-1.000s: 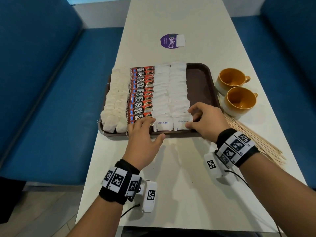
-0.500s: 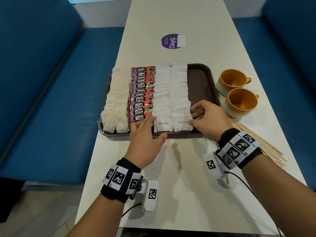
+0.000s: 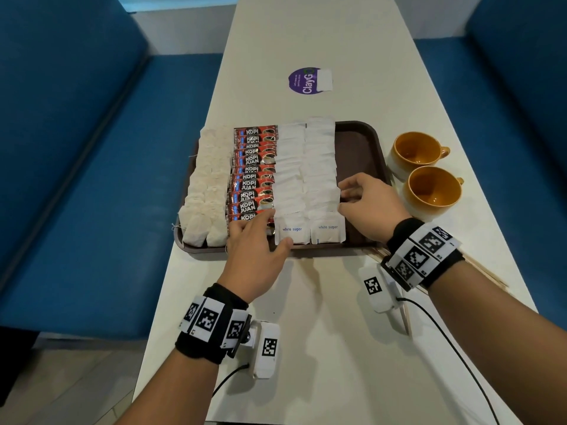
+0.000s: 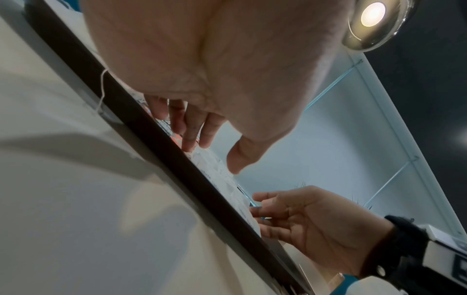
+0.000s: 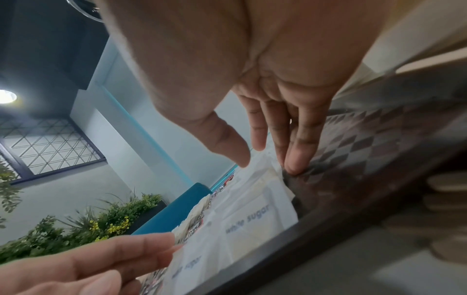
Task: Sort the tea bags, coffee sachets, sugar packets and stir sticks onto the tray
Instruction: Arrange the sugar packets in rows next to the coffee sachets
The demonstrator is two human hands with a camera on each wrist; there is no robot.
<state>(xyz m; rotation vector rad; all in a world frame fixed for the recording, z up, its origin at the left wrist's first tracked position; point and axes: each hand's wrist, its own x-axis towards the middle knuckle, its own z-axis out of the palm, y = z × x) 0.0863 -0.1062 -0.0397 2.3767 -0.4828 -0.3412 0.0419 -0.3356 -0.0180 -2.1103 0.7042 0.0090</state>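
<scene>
A brown tray [image 3: 363, 145] holds rows of tea bags [image 3: 202, 194], red coffee sachets [image 3: 251, 179] and two columns of white sugar packets [image 3: 303, 179]. My left hand [image 3: 256, 240] lies flat at the tray's near edge. Its fingers [image 4: 192, 139] press on the nearest coffee sachet and its thumb sits at the front of a sugar packet. My right hand [image 3: 360, 200] touches the right edge of the sugar column, with straight fingers [image 5: 294, 157] reaching down to the tray floor [image 5: 366, 139]. Stir sticks [image 3: 376, 252] lie on the table, mostly hidden under my right wrist.
Two orange cups [image 3: 415, 148] [image 3: 432, 187] stand just right of the tray. A purple round sticker [image 3: 308, 80] lies farther up the white table. Blue benches run along both sides. The tray's right strip is bare brown.
My right hand's fingers have shifted slightly farther along the sugar column's right edge. My left hand has stayed at the tray's near edge.
</scene>
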